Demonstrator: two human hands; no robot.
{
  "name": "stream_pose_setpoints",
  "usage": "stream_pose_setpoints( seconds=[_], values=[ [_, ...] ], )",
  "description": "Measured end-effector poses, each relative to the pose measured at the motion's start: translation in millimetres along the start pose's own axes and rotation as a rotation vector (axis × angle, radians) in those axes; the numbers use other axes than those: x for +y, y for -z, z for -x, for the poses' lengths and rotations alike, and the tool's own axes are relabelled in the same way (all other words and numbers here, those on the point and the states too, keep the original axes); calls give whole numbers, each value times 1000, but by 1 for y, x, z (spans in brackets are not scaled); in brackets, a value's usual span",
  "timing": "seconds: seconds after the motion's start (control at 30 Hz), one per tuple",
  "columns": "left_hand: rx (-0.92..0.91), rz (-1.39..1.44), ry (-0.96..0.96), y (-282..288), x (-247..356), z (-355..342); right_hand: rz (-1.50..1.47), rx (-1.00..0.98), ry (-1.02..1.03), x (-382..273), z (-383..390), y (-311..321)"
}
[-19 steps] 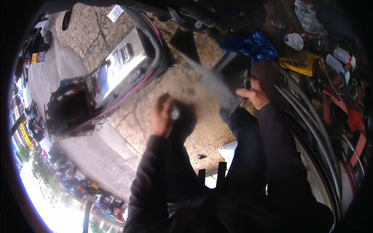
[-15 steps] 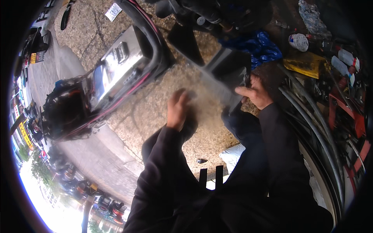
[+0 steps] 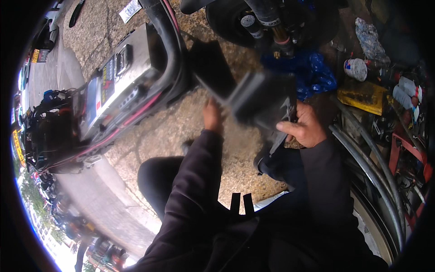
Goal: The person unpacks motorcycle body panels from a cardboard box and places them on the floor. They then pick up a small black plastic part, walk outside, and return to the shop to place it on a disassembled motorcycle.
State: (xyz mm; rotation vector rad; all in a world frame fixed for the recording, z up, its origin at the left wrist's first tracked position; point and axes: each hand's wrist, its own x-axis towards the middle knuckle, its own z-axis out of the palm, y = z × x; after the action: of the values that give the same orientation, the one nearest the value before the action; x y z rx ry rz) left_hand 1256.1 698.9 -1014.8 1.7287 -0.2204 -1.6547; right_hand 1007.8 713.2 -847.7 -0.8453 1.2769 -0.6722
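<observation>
A black plastic panel (image 3: pixel 265 102), bent into angled faces and blurred by motion, is held above the ground in front of me. My right hand (image 3: pixel 307 126) grips its right edge, with the thumb on the near face and the other fingers mostly behind it. My left hand (image 3: pixel 212 117) is at the panel's lower left side, its fingertips smeared and partly hidden, so its hold cannot be made out. Just beyond, another dark flat piece (image 3: pixel 210 65) reaches up and left; whether it belongs to the panel is unclear.
On the left stands a metal box machine (image 3: pixel 120 75) with a thick black tube (image 3: pixel 170 59) and red cables. A wheel with a shock absorber (image 3: pixel 267 18) is ahead. Blue plastic sheeting (image 3: pixel 317 72), a yellow piece (image 3: pixel 362 97), cans and metal tubes (image 3: pixel 369 156) crowd the right.
My left hand has moved up to the panel's left side. The right hand has shifted slightly right and down with the panel, which has tilted. The whole view has shifted.
</observation>
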Motion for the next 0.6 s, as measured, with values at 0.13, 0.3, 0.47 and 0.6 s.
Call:
stream_pose_setpoints(
  seconds=[0.13, 0.3, 0.47, 0.6],
  values=[
    [-62, 42, 76, -22, 8, -16, 36, -75, 33, -25, -25, 1],
    [-177, 78, 10, -43, 25, -31, 98, -60, 65, -53, -44, -5],
    [-123, 55, -160, -51, 37, -42, 27, -7, 82, -73, -43, 4],
    [-118, 89, -388, -58, 45, -40, 0, -85, 70, -79, -55, 20]
  ],
)
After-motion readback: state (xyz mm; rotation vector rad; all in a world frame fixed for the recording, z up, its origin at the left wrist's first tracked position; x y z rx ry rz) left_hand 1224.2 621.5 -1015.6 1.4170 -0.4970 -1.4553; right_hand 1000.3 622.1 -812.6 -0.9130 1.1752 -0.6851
